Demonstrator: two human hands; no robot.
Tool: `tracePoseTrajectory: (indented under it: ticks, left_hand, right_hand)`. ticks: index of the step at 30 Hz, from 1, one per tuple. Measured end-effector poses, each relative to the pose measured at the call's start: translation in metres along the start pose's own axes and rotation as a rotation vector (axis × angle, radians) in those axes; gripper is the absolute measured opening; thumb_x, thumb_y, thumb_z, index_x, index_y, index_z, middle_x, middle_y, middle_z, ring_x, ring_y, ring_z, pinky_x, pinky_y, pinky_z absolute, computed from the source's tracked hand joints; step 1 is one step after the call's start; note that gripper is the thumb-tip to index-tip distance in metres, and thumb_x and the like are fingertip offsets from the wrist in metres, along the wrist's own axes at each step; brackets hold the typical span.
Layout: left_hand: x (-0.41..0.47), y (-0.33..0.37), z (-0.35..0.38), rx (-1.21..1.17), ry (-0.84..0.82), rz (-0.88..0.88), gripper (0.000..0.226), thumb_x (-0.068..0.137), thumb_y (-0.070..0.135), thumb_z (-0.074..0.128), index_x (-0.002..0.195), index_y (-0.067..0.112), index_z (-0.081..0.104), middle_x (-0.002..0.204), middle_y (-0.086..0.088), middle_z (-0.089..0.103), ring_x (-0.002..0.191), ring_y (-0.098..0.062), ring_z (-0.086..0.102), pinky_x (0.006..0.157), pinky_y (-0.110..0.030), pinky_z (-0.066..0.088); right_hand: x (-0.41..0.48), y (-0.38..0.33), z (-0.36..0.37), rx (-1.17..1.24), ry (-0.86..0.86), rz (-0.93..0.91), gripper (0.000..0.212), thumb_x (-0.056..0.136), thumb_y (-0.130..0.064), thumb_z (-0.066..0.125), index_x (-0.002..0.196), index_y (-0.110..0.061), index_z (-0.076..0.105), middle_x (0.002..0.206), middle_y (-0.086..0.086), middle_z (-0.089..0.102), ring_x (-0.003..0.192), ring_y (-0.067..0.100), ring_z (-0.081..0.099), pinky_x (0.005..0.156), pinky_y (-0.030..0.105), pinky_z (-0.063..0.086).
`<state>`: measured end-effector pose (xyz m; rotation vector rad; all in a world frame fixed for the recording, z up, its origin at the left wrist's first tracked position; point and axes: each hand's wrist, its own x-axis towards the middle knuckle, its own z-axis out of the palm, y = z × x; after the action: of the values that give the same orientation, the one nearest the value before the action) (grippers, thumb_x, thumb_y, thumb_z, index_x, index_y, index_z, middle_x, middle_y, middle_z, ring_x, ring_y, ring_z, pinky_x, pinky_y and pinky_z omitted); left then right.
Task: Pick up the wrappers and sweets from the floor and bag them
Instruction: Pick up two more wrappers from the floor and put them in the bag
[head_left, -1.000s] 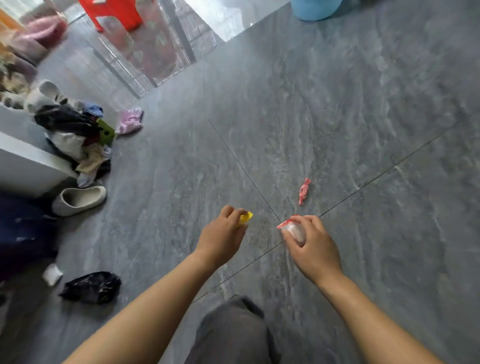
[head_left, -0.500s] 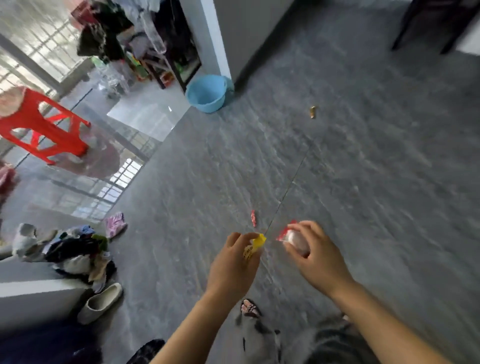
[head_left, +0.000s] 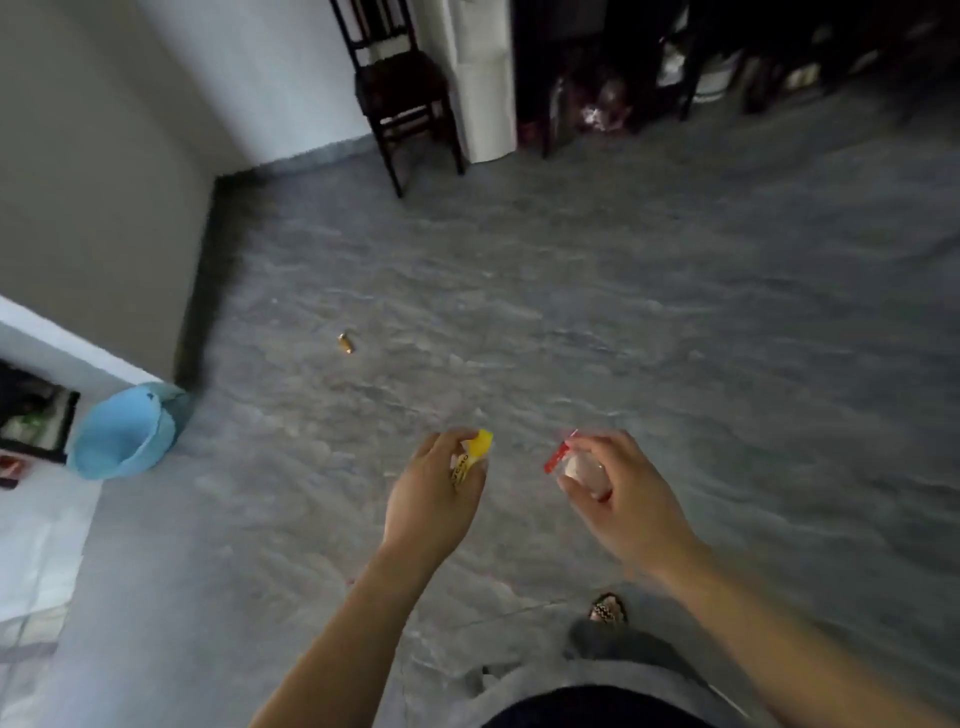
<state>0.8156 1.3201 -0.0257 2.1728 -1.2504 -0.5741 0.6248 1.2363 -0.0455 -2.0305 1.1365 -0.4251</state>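
Standing view over grey marbled floor (head_left: 649, 322), blurred throughout. Gold-wrapped sweet (head_left: 345, 343) lying alone on the floor, well ahead of both hands and to the left of them, between blue basin (head_left: 122, 434) and the open middle of the room. Left hand (head_left: 434, 501) raised at about waist height, back of hand toward the camera, fingers curled and closed on yellow wrapper (head_left: 475, 452), one corner of it projecting above the knuckles. Right hand (head_left: 618, 496) level with the left and apart from it, thumb and fingers pinched around small clear bag (head_left: 582, 470) with red strip at its upper left edge; pale contents inside, too blurred to identify. Both forearms bare, extended forward and converging slightly. Patterned slipper toe (head_left: 607, 608) visible below the right wrist. Dark wooden chair (head_left: 402, 88) against the far wall; basin tilted against the wall corner at left.
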Motion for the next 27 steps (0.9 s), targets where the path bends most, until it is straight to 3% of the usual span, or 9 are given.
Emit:
tracePoseTrajectory:
  ticks: [4,9,13,19,27]
  left_hand:
    - [0.06,0.079,0.062,-0.022,-0.104,0.122,0.029,0.087,0.033,0.058,0.116,0.032,0.053,0.108,0.009,0.055,0.082,-0.013,0.055,0.068,-0.028,0.044]
    - [0.12,0.137,0.104,-0.009,-0.201,0.195,0.03,0.087,0.032,0.057,0.117,0.033,0.053,0.11,0.01,0.055,0.086,-0.013,0.056,0.074,-0.032,0.049]
    - [0.185,0.155,0.124,0.046,-0.215,0.203,0.028,0.087,0.032,0.059,0.114,0.03,0.055,0.103,0.01,0.054,0.085,-0.012,0.054,0.071,-0.029,0.047]
    - [0.323,0.211,0.164,0.054,-0.259,0.308,0.028,0.087,0.033,0.059,0.114,0.029,0.057,0.103,0.01,0.054,0.083,-0.008,0.051,0.071,-0.024,0.042]
    - [0.484,0.353,0.241,0.055,-0.421,0.62,0.03,0.086,0.024,0.06,0.116,0.024,0.054,0.099,0.012,0.048,0.089,-0.007,0.047,0.075,-0.024,0.038]
  right_hand:
    - [0.02,0.057,-0.071,-0.021,0.139,0.079,0.046,0.078,-0.049,0.049,0.112,-0.018,0.057,0.119,0.002,0.054,0.099,0.019,0.059,0.08,0.029,0.049]
    - [0.057,0.106,-0.117,-0.018,0.235,0.178,0.033,0.082,-0.03,0.065,0.112,-0.018,0.058,0.119,0.002,0.054,0.101,0.015,0.055,0.082,0.019,0.038]
    - [0.118,0.127,-0.141,0.005,0.248,0.175,0.033,0.082,-0.033,0.064,0.111,-0.02,0.058,0.116,-0.002,0.052,0.095,0.011,0.055,0.075,0.014,0.039]
    - [0.237,0.163,-0.208,0.05,0.362,0.214,0.035,0.081,-0.035,0.059,0.112,-0.02,0.057,0.117,-0.002,0.052,0.096,0.013,0.056,0.079,0.019,0.039]
    - [0.318,0.224,-0.332,0.049,0.615,0.412,0.029,0.083,-0.024,0.063,0.111,-0.025,0.057,0.121,-0.006,0.048,0.094,0.005,0.049,0.077,0.017,0.037]
